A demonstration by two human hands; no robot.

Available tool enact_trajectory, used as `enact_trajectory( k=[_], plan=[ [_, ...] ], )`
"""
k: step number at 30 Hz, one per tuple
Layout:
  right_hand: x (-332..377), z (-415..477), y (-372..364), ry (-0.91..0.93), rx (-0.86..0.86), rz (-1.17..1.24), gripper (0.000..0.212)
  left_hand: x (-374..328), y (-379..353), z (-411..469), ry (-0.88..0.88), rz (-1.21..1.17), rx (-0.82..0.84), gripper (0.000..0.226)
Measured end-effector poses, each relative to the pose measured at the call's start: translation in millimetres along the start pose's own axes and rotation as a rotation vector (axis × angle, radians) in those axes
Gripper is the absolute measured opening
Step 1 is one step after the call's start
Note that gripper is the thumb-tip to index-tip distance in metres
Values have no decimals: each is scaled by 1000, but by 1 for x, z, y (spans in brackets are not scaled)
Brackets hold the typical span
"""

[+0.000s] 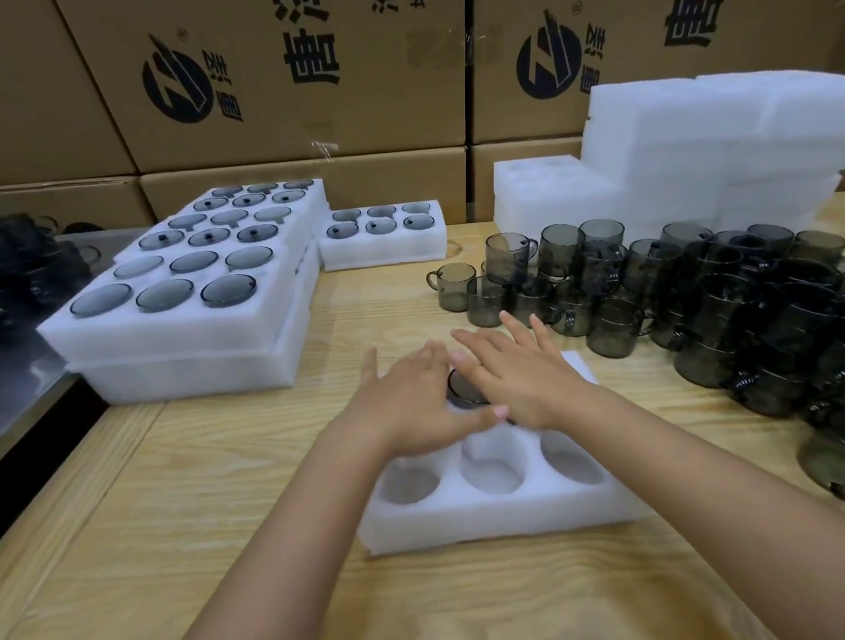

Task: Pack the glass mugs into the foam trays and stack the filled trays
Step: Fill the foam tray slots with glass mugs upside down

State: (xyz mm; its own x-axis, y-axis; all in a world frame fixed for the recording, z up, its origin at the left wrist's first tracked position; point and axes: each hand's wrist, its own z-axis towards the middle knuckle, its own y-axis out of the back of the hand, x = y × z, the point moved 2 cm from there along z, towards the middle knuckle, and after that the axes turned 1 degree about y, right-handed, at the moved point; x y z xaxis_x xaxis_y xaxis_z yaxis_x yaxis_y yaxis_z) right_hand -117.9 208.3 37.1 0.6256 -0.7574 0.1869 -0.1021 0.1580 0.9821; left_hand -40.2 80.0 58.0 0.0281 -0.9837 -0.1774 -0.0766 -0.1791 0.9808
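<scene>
A white foam tray (502, 523) lies on the wooden table in front of me. Its three near holes are empty. A smoky glass mug (463, 390) sits in a far hole, mostly covered by my hands. My left hand (418, 402) lies flat over the tray's far left part, fingers straight. My right hand (524, 377) stretches flat over the far right part, fingers spread. Neither hand grips anything. Loose smoky mugs (691, 294) crowd the table to the right.
Filled foam trays (187, 311) are stacked at the left, and a smaller filled tray (383, 246) stands behind them. Empty foam trays (703, 148) pile up at the back right. Cardboard boxes (293, 74) wall off the back. A dark crate of mugs (4, 287) sits far left.
</scene>
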Motion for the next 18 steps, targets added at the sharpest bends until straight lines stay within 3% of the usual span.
enact_trajectory(
  k=[2,6,7,11,13,18],
  plan=[
    [-1,-1,1,-9,-54,89,63,18,10,-1,79,-202,-162,88],
    [-4,-5,7,-23,-240,265,58,44,-5,-8,193,-1262,-329,40],
    [-5,-6,10,-30,-299,300,54,47,-13,-10,193,-1399,-339,37],
    [-18,-2,26,-148,-597,435,27,53,-29,-10,151,-1579,-319,54],
    [-31,3,39,-192,-659,338,26,53,-29,-7,159,-1586,-349,56],
    [-75,20,71,-373,-449,-74,41,55,-26,5,206,-1634,-488,43]
  ],
)
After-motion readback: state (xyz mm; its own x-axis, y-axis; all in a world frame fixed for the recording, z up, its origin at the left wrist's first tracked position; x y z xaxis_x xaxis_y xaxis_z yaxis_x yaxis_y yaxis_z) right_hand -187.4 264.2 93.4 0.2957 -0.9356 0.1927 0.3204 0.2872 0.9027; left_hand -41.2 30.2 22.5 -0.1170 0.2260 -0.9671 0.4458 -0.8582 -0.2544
